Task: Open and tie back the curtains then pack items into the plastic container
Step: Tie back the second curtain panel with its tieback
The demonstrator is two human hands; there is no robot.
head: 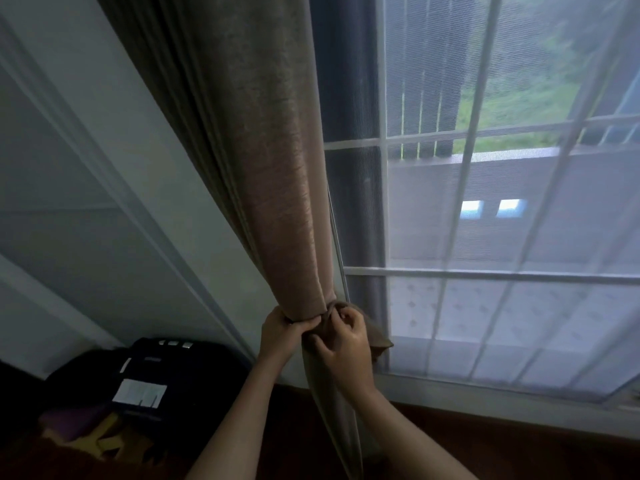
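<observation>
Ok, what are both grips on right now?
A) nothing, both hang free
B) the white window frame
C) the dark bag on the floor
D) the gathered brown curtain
D: the left grip and the right grip both have their fingers curled into the brown curtain where it is bunched to its narrowest.

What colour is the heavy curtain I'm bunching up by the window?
The curtain is plain greyish brown, no printed pattern; the head view shows it best.
</observation>
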